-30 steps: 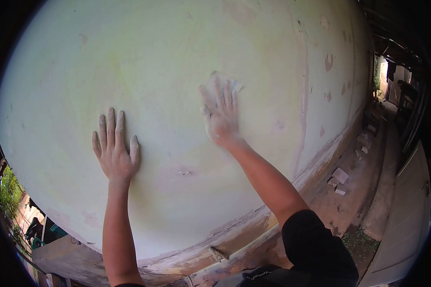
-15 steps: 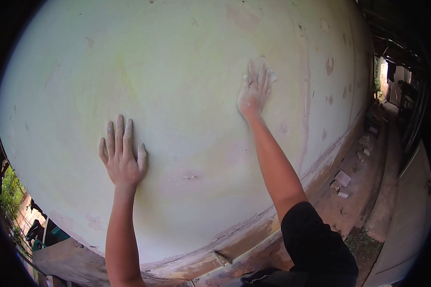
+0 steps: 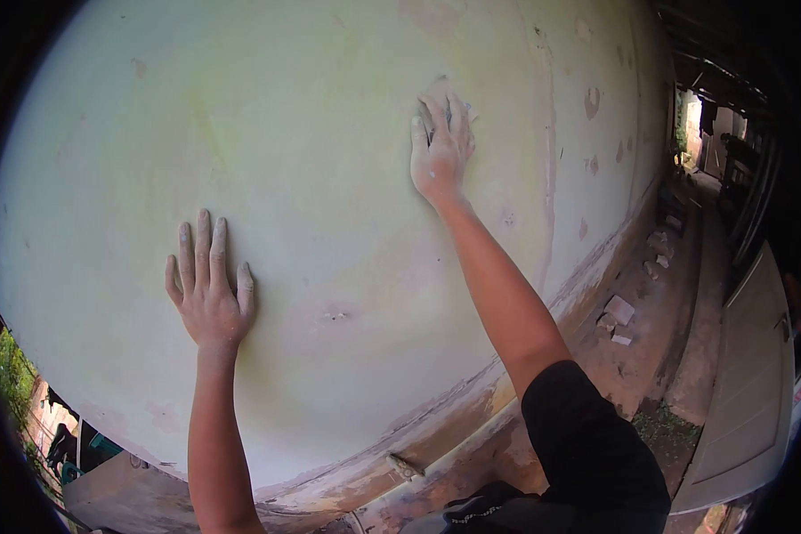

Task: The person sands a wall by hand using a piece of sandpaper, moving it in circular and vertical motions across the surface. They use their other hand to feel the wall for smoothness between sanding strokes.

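A pale green wall [image 3: 356, 222] with worn, patchy paint fills most of the view. My left hand [image 3: 210, 289] lies flat against it at the lower left, fingers spread and dusty, holding nothing. Higher up and to the right, my right hand [image 3: 441, 147] presses a thin, pale sheet [image 3: 440, 86] against the wall. The sheet's edges show past the fingertips; most of it is hidden under the fingers. White dust coats both hands.
A pipe [image 3: 472, 441] runs along the wall's base. Pale broken pieces [image 3: 620, 310] lie on the ground at right, near a leaning door panel [image 3: 743, 383]. Green plants [image 3: 15, 378] show at far left.
The view has shifted, so the wall and ground appear further left and slightly higher. My right hand has moved a little over the wall with the sheet. My left hand stays flat on the same area.
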A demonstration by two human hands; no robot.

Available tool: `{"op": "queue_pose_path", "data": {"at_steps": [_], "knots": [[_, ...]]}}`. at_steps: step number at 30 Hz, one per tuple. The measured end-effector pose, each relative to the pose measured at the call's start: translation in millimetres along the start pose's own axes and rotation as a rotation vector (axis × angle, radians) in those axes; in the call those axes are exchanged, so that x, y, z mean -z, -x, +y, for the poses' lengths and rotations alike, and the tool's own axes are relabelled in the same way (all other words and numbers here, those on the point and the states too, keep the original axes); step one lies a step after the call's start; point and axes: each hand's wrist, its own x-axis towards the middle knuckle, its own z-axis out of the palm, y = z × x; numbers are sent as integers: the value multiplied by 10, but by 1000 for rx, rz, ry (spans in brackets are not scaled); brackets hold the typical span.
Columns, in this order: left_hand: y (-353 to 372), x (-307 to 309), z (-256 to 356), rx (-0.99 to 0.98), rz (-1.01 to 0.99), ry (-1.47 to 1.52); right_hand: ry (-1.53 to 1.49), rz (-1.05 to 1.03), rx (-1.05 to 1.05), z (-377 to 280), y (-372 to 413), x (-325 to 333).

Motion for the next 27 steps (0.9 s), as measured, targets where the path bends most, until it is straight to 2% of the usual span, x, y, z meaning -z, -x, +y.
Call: {"op": "queue_pose_path", "data": {"at_steps": [3,6,7,9,11,13,15,16,17,18,19,21,23,26,27], "knots": [[60,-41,119,-1,11,7,92,20,93,-174,316,-246],[161,-50,317,-23,4,77,117,-202,200,-260,1276,-149],[194,-21,390,-126,-71,119,122,-293,214,-183,1686,-101],[270,9,508,-323,-183,195,137,-349,143,234,2467,13],[346,-16,575,-402,-248,249,145,-213,-172,762,2953,91],[427,-73,620,-515,-310,288,69,6,-360,1319,3013,139],[483,-129,685,-532,-330,304,-2,69,-446,1700,2889,117],[510,-154,736,-540,-347,315,-81,129,-522,1683,2800,171],[540,-169,801,-544,-336,349,-124,105,-543,1575,2841,163],[597,-194,876,-549,-346,363,-166,84,-567,1197,2785,154],[648,-243,965,-565,-355,402,-95,1,-482,801,2893,136],[738,-357,1122,-597,-329,543,-71,-237,-408,36,3289,94],[790,-378,1174,-622,-331,591,83,-607,-366,-288,3660,124],[824,-390,1139,-616,-310,669,40,-436,-390,144,3853,117],[842,-399,1123,-603,-313,678,-10,-288,-446,402,3838,102]]}}
